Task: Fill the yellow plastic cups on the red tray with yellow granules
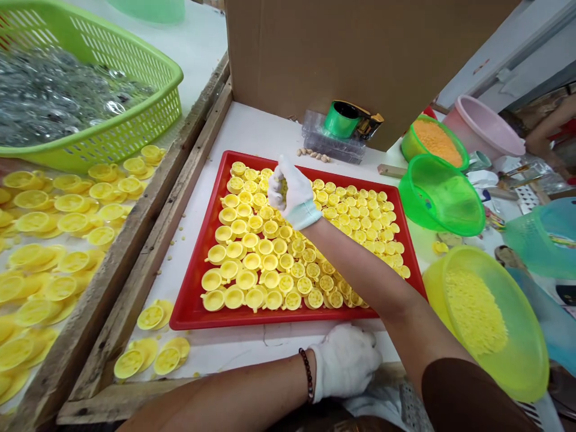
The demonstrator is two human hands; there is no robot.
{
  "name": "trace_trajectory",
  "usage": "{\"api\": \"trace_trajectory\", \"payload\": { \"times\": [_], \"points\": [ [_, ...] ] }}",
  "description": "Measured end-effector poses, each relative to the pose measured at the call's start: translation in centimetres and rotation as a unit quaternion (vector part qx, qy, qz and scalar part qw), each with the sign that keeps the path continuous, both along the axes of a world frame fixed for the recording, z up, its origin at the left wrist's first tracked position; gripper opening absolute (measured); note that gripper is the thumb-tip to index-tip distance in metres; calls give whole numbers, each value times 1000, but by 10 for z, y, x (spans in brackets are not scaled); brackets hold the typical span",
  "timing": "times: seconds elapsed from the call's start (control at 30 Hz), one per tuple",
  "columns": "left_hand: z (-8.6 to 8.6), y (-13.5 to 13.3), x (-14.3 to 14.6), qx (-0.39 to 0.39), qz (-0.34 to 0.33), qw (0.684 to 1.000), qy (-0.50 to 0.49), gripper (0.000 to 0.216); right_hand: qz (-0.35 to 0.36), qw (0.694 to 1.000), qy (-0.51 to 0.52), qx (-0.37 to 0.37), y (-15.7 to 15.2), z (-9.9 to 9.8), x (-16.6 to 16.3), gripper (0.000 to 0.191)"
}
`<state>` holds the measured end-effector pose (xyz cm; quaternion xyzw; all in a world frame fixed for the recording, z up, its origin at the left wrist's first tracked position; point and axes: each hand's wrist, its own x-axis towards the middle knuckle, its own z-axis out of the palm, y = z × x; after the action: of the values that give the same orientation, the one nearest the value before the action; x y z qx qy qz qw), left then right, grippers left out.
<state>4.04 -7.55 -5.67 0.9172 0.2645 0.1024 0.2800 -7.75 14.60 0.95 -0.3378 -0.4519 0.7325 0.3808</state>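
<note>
My right hand [292,191], in a white glove, is above the upper left part of a red tray [204,317]. Its fingers are curled together, and whatever they hold is hidden. Rows of small yellow toy cups [246,279] with handles fill the tray. Many cups in the middle and at the right have small bits inside; several at the left look empty. At the tray's front edge my left hand [346,363], also white-gloved, rests closed with its fingers folded under. I cannot see what, if anything, it holds.
A yellow bowl [526,342] of small yellow pieces, a green bowl [443,201] and a bowl of orange bits [435,143] stand at the right. Tape dispenser [341,120] and cardboard [315,54] are behind. Wooden rails [130,300], yellow cups on saucers [74,222] and a green basket [166,90] lie left.
</note>
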Motion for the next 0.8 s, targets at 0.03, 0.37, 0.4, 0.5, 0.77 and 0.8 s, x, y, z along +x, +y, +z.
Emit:
{"api": "trace_trajectory", "payload": {
  "times": [0.03,0.37,0.4,0.5,0.77,0.8],
  "points": [
    [0,0,0,3,2,1000,1,21,-7,1000,6,1,-1,-1,6,60],
    [1,0,-1,7,0,1000,-14,22,-1,998,-7,61,-25,-18,39,54],
    [1,1,-2,5,-2,1000,-12,22,-3,999,-5,53,-25,-16,39,56],
    [3,1,-2,2,-4,1000,-11,23,9,999,-4,31,-24,-8,36,59],
    [1,0,0,3,11,1000,-22,22,36,995,-14,96,-30,-15,13,54],
    [2,1,0,3,11,1000,-21,21,37,994,-16,101,-30,-18,10,53]
  ]
}}
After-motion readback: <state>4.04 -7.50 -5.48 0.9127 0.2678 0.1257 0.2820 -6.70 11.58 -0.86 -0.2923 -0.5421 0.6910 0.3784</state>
